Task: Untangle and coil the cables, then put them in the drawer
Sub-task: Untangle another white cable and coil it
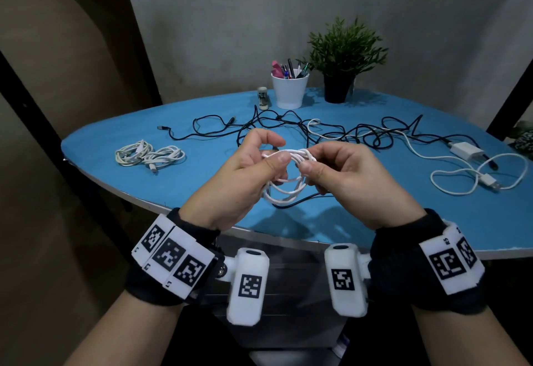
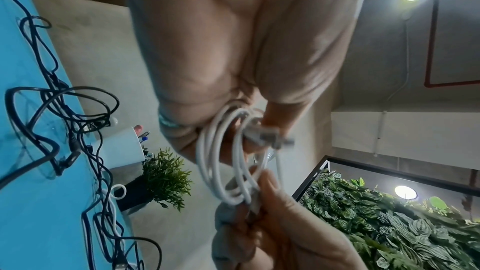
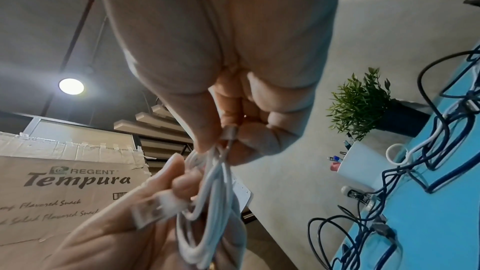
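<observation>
Both hands hold a coiled white cable (image 1: 288, 181) above the blue table's near edge. My left hand (image 1: 245, 175) grips the coil from the left, thumb on top of the wraps. My right hand (image 1: 343, 175) pinches the coil (image 3: 215, 202) from the right. In the left wrist view the coil (image 2: 228, 163) hangs in several loops, with a plug end (image 2: 275, 138) sticking out by the fingers. A white USB plug (image 3: 155, 208) shows in the right wrist view. Two coiled white cables (image 1: 148, 156) lie at the table's left. A tangle of black cables (image 1: 288, 129) spreads across the middle.
A white charger with its cable (image 1: 467, 163) lies at the right of the blue table (image 1: 202, 186). At the back stand a white pen cup (image 1: 290, 88), a potted plant (image 1: 343, 59) and a small stapler (image 1: 263, 98). No drawer is in view.
</observation>
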`<state>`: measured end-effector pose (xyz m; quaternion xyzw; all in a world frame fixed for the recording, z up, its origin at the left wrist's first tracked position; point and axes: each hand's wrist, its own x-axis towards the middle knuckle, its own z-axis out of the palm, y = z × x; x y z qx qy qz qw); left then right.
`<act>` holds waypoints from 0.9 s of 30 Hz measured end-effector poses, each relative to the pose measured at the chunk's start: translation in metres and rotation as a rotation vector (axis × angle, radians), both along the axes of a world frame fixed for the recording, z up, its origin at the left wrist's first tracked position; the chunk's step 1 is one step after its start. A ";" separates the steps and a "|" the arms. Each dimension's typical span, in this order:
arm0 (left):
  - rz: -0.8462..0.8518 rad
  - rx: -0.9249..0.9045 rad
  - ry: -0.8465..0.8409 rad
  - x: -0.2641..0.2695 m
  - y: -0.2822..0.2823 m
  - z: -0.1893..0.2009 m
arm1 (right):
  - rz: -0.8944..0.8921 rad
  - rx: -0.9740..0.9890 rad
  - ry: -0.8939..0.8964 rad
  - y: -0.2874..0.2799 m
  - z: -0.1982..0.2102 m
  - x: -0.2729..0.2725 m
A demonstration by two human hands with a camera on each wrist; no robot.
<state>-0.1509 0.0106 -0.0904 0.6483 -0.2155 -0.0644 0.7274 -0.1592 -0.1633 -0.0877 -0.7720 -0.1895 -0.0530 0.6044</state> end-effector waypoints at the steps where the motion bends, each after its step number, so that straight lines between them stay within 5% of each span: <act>1: -0.003 -0.002 0.001 0.000 0.002 -0.001 | 0.002 0.027 0.003 0.000 0.000 -0.001; 14: 0.147 -0.100 -0.011 -0.005 -0.012 0.003 | 0.137 0.113 0.008 0.003 0.007 -0.003; 27: 0.120 -0.085 -0.106 -0.001 -0.017 0.007 | 0.063 0.311 0.078 0.008 0.002 0.006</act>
